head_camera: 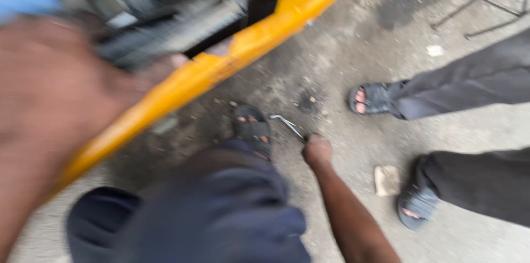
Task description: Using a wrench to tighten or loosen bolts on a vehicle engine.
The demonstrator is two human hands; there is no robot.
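Observation:
My right hand (317,148) is down at the concrete floor, its fingers closed at the end of a thin bent metal tool (287,123) that lies beside my sandalled foot (252,129). My left hand (49,91) is large and blurred at the left, up against the dark engine parts (165,25) behind a yellow vehicle body panel (243,47). Whether the left hand grips anything is hidden by blur. My dark trousers (221,208) fill the bottom middle.
Another person's legs in grey trousers (469,86) and sandals (371,99) stand at the right. A small pale stone (386,180) lies by their nearer foot (417,206). Thin metal stand legs (486,3) are at the top right.

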